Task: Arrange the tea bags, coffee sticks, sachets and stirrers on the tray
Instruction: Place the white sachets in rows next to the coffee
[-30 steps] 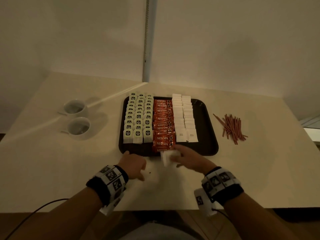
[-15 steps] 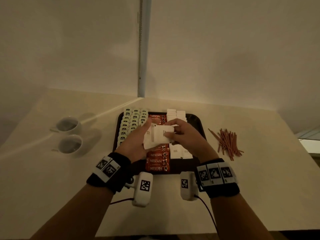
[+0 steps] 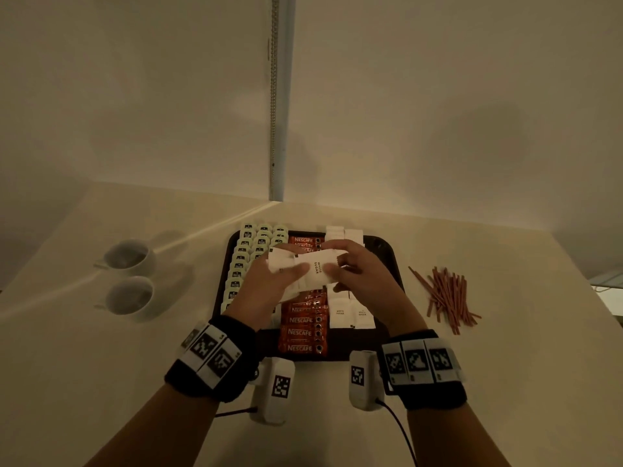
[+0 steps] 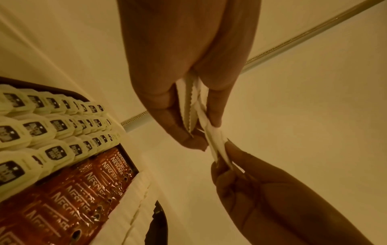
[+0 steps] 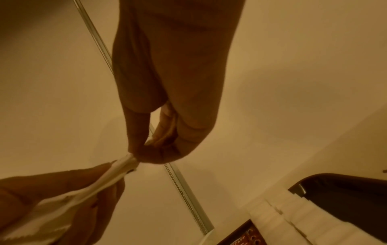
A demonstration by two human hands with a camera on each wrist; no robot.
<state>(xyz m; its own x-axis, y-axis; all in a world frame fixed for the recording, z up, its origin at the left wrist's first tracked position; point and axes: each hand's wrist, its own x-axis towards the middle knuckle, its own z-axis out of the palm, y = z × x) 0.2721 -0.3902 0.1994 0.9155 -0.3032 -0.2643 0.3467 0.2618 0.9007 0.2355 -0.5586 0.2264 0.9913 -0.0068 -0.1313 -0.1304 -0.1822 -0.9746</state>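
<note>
Both hands hold a small stack of white sugar sachets (image 3: 312,269) in the air above the dark tray (image 3: 387,264). My left hand (image 3: 269,288) pinches the sachets' left end (image 4: 194,114); my right hand (image 3: 357,267) pinches their right end (image 5: 127,163). On the tray lie three rows of pale green tea bags (image 3: 242,261), a column of red Nescafe coffee sticks (image 3: 303,332) and two columns of white sugar sachets (image 3: 350,315). A loose pile of red stirrers (image 3: 448,298) lies on the table right of the tray.
Two white cups (image 3: 129,257) (image 3: 129,294) stand on the table left of the tray. The table's back edge meets a wall with a vertical metal strip (image 3: 278,96). Cables run from the wrist cameras near the front edge.
Both hands rose from the table's front edge to above the tray, bringing white sachets together into one stack held between them. The head view tilted upward.
</note>
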